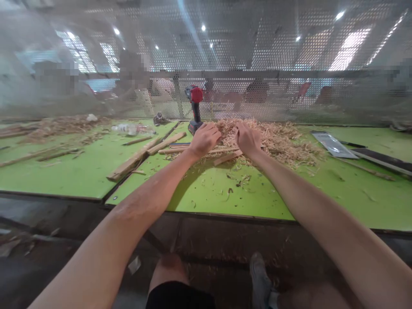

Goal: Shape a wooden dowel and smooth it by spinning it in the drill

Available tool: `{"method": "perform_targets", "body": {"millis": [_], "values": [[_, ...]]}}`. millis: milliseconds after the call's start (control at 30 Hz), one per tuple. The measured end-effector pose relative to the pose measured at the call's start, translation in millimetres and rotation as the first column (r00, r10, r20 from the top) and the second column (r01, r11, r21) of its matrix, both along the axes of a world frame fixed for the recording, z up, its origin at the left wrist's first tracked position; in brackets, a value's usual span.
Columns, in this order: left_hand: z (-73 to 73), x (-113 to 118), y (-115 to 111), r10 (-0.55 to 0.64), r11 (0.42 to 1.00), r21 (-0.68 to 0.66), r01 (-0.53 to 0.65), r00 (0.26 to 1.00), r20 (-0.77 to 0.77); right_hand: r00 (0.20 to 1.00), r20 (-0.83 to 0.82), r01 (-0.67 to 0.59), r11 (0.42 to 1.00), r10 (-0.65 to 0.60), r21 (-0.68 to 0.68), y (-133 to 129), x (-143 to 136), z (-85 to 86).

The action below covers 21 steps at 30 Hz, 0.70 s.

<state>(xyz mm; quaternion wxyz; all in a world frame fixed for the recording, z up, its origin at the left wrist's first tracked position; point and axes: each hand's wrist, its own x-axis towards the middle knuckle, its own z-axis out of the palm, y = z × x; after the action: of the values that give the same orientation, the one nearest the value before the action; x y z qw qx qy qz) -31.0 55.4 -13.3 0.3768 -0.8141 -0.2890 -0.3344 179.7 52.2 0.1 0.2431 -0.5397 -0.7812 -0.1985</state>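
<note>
In the head view, my left hand [206, 138] is at the middle of the green table, its fingers curled down over several thin wooden sticks and the edge of the shavings. A short way to its right, my right hand [248, 138] is bent in a closed shape at the heap of curly wood shavings [280, 139]. What lies inside either hand is hidden. Just behind my left hand stands a red and black cordless drill [196, 105]. A flat piece of wood [228, 158] lies below and between my hands, amid loose shavings.
Wooden strips [133, 161] lie along the seam between table panels at left. A clear plastic bottle [133, 129] and more shavings [58, 128] are farther left. At right are a clear packet [334, 145] and a dark flat bar [386, 159]. A perforated metal screen [225, 51] rises behind the table.
</note>
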Motion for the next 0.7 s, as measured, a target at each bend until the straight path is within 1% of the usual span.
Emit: {"method": "perform_targets", "body": {"millis": [100,233,400,567,700], "values": [[3.0,8,-7,-0.038,0.995,0.083,0.046,0.995,-0.091,0.999,-0.047,0.003,1.000,-0.002,0.022,1,1,-1.8],[5.7,16,-16,-0.093,0.987,0.119,0.109,0.986,-0.136,0.997,-0.079,-0.009,0.999,0.011,0.036,-2,-4,-2.3],[7.0,19,-19,-0.163,0.977,0.117,0.176,0.980,-0.110,0.995,-0.094,-0.036,0.999,0.039,0.025,-6,-8,-1.9],[6.8,18,-17,-0.179,0.980,0.077,0.183,0.982,-0.055,0.994,-0.102,-0.046,0.999,0.047,0.011,-10,-10,-1.3],[8.6,18,-19,-0.163,0.982,0.085,0.167,0.986,-0.045,0.993,-0.110,-0.054,0.998,0.053,-0.012,-12,-10,0.2]]}}
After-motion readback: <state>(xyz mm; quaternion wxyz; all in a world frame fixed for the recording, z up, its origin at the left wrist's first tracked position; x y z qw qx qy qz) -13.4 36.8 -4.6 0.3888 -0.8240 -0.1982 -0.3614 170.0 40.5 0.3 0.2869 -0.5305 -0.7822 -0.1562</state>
